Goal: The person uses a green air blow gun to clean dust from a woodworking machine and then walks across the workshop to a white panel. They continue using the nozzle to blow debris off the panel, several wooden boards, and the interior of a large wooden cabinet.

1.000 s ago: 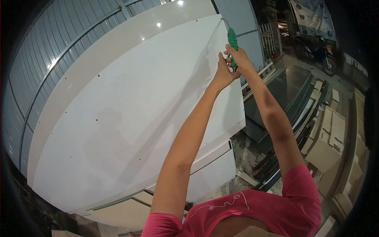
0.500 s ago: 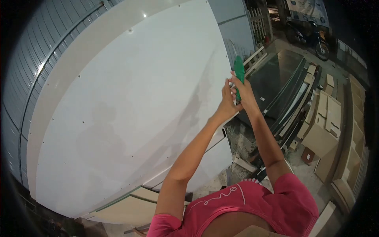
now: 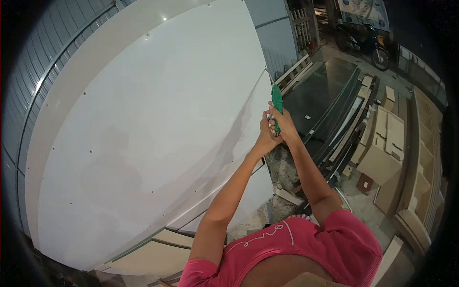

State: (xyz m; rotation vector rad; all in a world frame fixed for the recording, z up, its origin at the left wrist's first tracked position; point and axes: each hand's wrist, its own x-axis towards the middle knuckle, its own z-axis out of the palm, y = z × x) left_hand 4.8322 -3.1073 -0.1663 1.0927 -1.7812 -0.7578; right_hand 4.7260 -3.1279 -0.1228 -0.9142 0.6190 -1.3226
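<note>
Both arms outstretched, right hand and left hand around green tool.

1. On the person's pink shirt I can see white cursive stitching across the chest. It looks like "one", but I can't be sure of the letters.
2. The green tool shows no lettering that I can make out.
3. The cloth banner at the far top is printed, but the print is too small for me to read.

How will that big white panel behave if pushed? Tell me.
Probably stiff: the white panel stands flat with no visible sag. Likely heavy: it dwarfs the left hand and right hand on the green tool at its edge. May tip, standing on edge.
</note>
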